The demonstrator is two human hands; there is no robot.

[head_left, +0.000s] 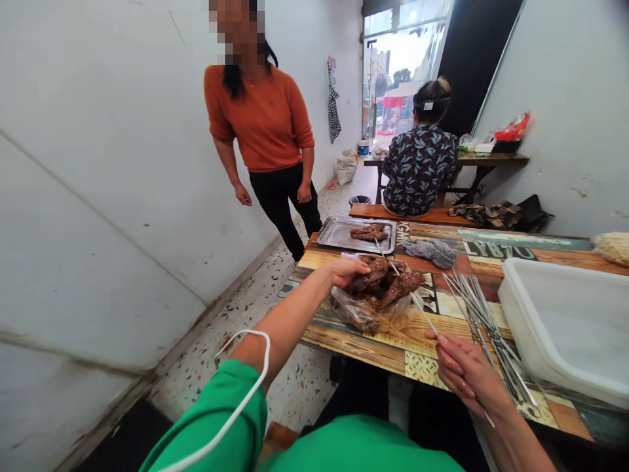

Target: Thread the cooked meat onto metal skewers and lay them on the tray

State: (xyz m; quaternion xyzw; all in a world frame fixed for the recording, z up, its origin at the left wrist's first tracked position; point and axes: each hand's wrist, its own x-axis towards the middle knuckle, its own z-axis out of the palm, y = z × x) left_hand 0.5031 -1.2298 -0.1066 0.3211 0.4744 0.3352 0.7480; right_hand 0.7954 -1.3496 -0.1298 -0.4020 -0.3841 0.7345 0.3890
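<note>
Your left hand [350, 270] grips a piece of dark meat [373, 273], which sits among others over the clear plastic bag [348, 304] on the bench [339, 333]. Your right hand [460, 368] pinches a thin skewer [426, 315], its far end near the meat; loose skewers [484, 320] lie beside the white tub [533, 321].

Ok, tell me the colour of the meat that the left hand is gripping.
The meat is dark reddish-brown; the head view, the only one, shows it best.
</note>
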